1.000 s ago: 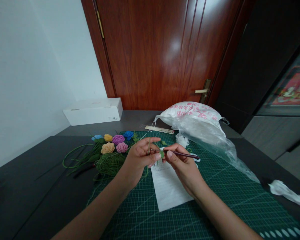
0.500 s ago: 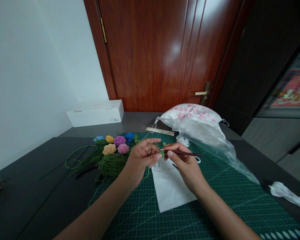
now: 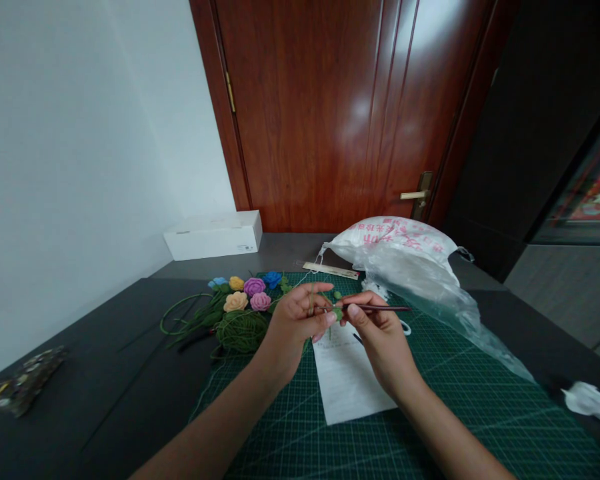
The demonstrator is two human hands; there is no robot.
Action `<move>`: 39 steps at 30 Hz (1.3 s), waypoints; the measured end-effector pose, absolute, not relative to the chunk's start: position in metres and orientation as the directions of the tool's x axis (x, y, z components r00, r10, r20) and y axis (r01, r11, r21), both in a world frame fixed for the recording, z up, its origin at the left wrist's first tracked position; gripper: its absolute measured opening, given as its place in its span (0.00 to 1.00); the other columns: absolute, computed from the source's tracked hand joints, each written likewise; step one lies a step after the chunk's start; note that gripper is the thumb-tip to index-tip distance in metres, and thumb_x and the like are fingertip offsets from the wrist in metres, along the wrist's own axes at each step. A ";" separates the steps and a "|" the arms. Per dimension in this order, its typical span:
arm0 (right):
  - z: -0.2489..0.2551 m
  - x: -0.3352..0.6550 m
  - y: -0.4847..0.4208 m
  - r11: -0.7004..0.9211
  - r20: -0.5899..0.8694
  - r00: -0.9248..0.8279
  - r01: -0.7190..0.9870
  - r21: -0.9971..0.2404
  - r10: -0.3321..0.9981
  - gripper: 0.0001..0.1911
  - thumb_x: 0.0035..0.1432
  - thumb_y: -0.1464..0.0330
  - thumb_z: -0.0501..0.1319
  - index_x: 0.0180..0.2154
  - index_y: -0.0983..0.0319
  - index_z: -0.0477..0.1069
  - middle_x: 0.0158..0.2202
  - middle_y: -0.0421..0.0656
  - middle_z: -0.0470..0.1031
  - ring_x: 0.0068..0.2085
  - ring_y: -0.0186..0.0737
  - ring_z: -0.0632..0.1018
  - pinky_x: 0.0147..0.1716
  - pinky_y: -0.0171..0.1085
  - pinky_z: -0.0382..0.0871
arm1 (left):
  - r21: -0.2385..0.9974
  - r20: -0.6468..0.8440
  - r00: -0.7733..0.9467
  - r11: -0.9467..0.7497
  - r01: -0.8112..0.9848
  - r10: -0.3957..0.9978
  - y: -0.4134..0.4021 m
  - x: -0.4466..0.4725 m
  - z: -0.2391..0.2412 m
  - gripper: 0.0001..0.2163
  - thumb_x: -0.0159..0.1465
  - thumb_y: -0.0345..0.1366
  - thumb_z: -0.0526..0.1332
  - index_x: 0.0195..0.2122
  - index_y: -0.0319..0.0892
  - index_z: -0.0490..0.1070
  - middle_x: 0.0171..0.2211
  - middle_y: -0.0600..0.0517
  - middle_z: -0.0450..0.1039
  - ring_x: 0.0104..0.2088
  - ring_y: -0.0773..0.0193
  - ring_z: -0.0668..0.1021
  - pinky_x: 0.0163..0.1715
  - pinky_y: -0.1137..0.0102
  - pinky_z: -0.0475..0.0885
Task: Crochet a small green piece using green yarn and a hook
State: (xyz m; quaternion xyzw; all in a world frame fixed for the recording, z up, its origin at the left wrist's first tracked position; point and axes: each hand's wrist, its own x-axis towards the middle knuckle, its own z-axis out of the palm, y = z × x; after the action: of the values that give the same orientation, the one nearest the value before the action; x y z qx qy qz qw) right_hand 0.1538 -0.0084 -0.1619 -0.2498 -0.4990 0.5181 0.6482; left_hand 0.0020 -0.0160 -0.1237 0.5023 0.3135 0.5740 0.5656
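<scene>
My left hand [image 3: 297,320] is closed, pinching a small green crochet piece [image 3: 337,312] with green yarn looped over its index finger. Meeting it from the right, my right hand [image 3: 375,330] is closed on a thin dark crochet hook [image 3: 385,309], whose tip is at the green piece. Both hands hover above a white printed sheet [image 3: 350,377] lying on a green cutting mat [image 3: 430,393]. A ball of green yarn [image 3: 240,331] rests just left of my left hand.
Several crocheted roses [image 3: 247,293] with green stems lie at the mat's left. A plastic bag [image 3: 405,257] sits behind on the right, a wooden ruler [image 3: 330,270] and a white box [image 3: 215,235] farther back. A dark patterned object [image 3: 23,383] lies far left.
The view has shifted, so everything sits further right in the frame. My hands keep the same grip on the hook and the green piece, with small finger movements only.
</scene>
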 end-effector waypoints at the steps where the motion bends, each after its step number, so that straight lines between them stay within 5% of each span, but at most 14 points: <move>1: -0.162 0.154 -0.009 0.337 0.386 -0.032 -0.427 -0.839 0.922 0.07 0.58 0.61 0.70 0.35 0.57 0.79 0.34 0.40 0.79 0.33 0.37 0.76 0.37 0.37 0.70 | 0.930 0.214 0.137 -0.159 -0.332 0.967 -0.018 0.004 -0.124 0.19 0.53 0.27 0.73 0.47 0.38 0.77 0.27 0.54 0.76 0.22 0.70 0.70 0.19 0.75 0.60; 10: -0.166 0.151 -0.011 0.326 0.364 0.007 -0.465 -0.823 0.931 0.13 0.61 0.55 0.68 0.37 0.56 0.74 0.32 0.41 0.80 0.32 0.39 0.77 0.37 0.39 0.72 | 0.914 0.226 0.060 -0.190 -0.357 0.972 -0.027 0.004 -0.135 0.18 0.54 0.28 0.73 0.46 0.42 0.77 0.26 0.56 0.74 0.21 0.72 0.68 0.19 0.76 0.59; 26: -0.158 0.154 -0.019 0.336 0.415 -0.028 -0.539 -0.772 0.909 0.06 0.66 0.60 0.63 0.39 0.53 0.71 0.34 0.39 0.82 0.33 0.40 0.79 0.37 0.41 0.72 | 0.904 0.154 0.062 -0.115 -0.412 0.986 -0.035 0.002 -0.137 0.15 0.55 0.29 0.73 0.44 0.42 0.78 0.25 0.57 0.73 0.21 0.73 0.67 0.19 0.76 0.60; 34: -0.158 0.162 -0.023 0.618 0.634 0.013 -0.239 -0.749 0.774 0.03 0.70 0.66 0.58 0.41 0.54 0.70 0.37 0.42 0.81 0.39 0.43 0.81 0.40 0.44 0.74 | 0.910 0.192 0.027 -0.167 -0.379 0.981 -0.037 0.002 -0.137 0.15 0.54 0.27 0.73 0.42 0.43 0.79 0.25 0.58 0.74 0.20 0.74 0.67 0.20 0.76 0.61; 39: -0.157 0.170 -0.024 0.870 0.856 -0.153 0.091 -0.485 0.493 0.10 0.67 0.76 0.57 0.46 0.56 0.70 0.41 0.44 0.81 0.45 0.45 0.80 0.48 0.50 0.73 | 0.926 0.241 -0.050 -0.245 -0.288 0.969 -0.039 0.002 -0.138 0.14 0.55 0.26 0.72 0.42 0.43 0.78 0.26 0.58 0.75 0.22 0.73 0.68 0.24 0.76 0.63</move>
State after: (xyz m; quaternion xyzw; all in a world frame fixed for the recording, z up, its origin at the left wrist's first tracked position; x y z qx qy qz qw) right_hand 0.1695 -0.0237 -0.1566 -0.1969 -0.7416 0.1623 0.6204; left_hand 0.0025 -0.0393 -0.1375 0.4755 0.3580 0.6297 0.4992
